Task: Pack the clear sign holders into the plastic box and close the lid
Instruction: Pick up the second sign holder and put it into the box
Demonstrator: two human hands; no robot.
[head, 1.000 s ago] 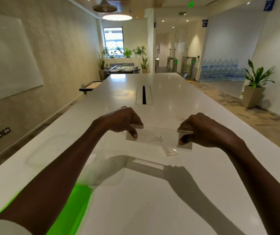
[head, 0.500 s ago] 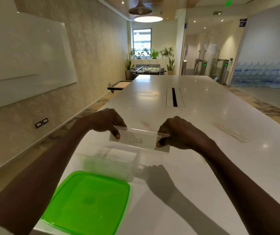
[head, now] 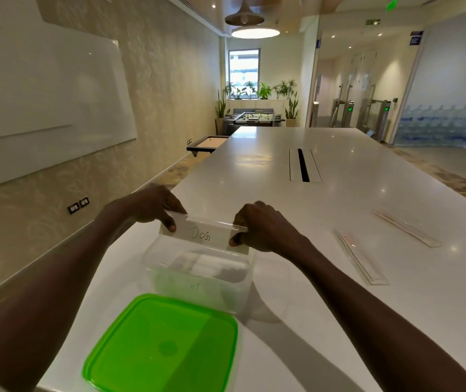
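Above the open plastic box (head: 197, 281), both hands' fingers (head: 169, 222) pinch the sign holder (head: 203, 236) by its ends.

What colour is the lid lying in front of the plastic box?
Bright translucent green; the lid lies flat on the table, nearest the camera in the head view.

Both bare forearms reach forward and converge. The left hand (head: 152, 206) pinches one end of a clear sign holder (head: 205, 234), thumb in front, fingers curled behind. The right hand (head: 260, 226) pinches the other end the same way, knuckles up.
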